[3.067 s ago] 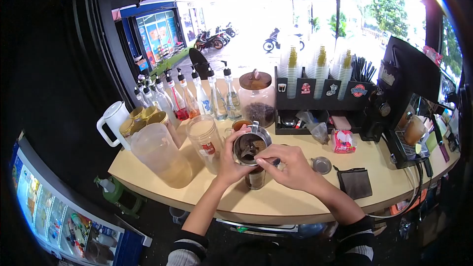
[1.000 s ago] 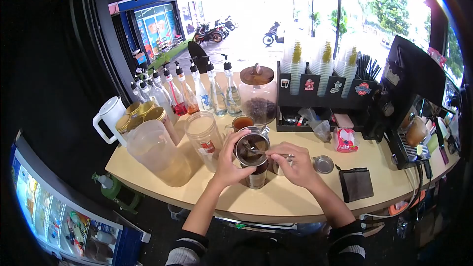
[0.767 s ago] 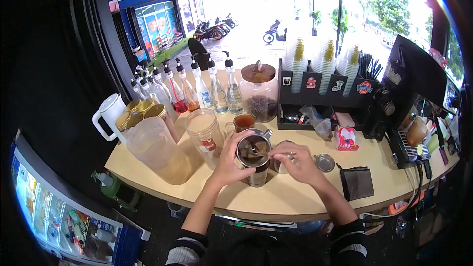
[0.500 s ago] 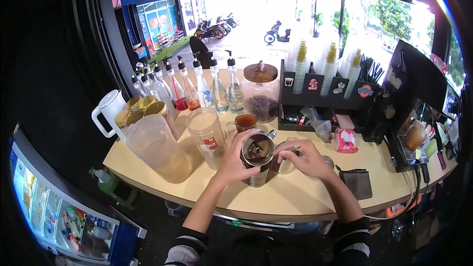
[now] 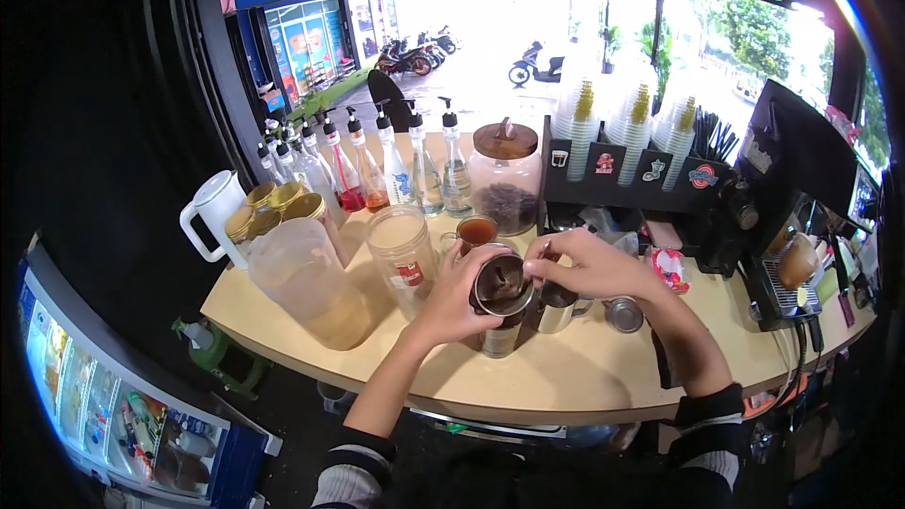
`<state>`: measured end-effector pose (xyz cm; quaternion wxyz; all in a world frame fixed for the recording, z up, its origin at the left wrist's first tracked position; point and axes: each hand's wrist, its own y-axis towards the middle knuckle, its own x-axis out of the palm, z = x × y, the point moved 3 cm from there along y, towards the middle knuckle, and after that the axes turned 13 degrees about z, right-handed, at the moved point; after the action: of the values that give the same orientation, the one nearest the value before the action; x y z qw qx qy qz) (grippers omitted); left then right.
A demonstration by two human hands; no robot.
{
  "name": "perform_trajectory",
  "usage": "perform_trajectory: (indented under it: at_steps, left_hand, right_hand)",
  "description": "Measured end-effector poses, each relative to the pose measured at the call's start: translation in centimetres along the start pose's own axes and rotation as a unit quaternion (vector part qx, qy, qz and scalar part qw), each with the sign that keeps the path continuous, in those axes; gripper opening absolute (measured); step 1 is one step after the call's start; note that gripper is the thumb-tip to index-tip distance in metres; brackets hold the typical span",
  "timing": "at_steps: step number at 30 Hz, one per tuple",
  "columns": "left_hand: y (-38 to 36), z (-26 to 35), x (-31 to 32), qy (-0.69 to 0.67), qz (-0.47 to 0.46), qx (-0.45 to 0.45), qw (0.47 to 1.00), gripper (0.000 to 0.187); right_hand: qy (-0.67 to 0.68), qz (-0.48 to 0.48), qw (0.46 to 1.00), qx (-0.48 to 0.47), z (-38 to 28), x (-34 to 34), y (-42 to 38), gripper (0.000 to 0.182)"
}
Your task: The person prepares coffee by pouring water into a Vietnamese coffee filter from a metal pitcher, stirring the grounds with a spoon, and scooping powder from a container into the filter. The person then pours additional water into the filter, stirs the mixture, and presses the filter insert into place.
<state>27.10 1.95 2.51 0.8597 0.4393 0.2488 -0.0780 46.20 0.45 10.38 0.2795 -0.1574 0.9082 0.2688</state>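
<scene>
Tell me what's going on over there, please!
A person at a counter has a metal cup in the left grip. The right grip pinches what looks like a spoon at the cup's rim. Something dark is inside, but I can't tell what. Another container, partly hidden by the cup, stands on the counter. A mug of brown drink sits just beyond, and a small jug is to the right.

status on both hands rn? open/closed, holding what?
Left hand: closed around the metal cup.
Right hand: closed, pinching a thin metal utensil, probably a spoon; its lower end isn't clear.
</scene>
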Motion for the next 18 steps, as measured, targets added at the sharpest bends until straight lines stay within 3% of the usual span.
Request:
perform_trajectory:
  at_steps: [2,3,9,14,18]
  left_hand:
    - [0.1,-0.1,-0.1,0.008,-0.020,0.008,1.000,0.085]
    - [0.2,-0.1,-0.2,0.013,-0.019,0.019,1.000,0.085]
    - [0.1,-0.8,-0.3,0.016,-0.017,0.042,0.999,0.086]
    - [0.0,-0.6,-0.3,0.024,-0.015,0.033,0.999,0.087]
    - [-0.3,-1.0,0.1,0.008,-0.007,0.028,1.000,0.089]
  right_hand:
    - [-0.076,-0.059,0.995,0.004,-0.8,0.4,0.5,0.018]
    - [-0.037,-0.037,0.998,0.016,-1.0,0.2,0.9,0.019]
    - [-0.121,-0.071,0.990,-0.022,-1.1,1.2,2.3,0.024]
    - [-0.121,-0.073,0.988,-0.059,-1.2,1.8,2.1,0.029]
    - [-0.068,-0.021,0.997,-0.022,-0.8,1.2,2.1,0.028]
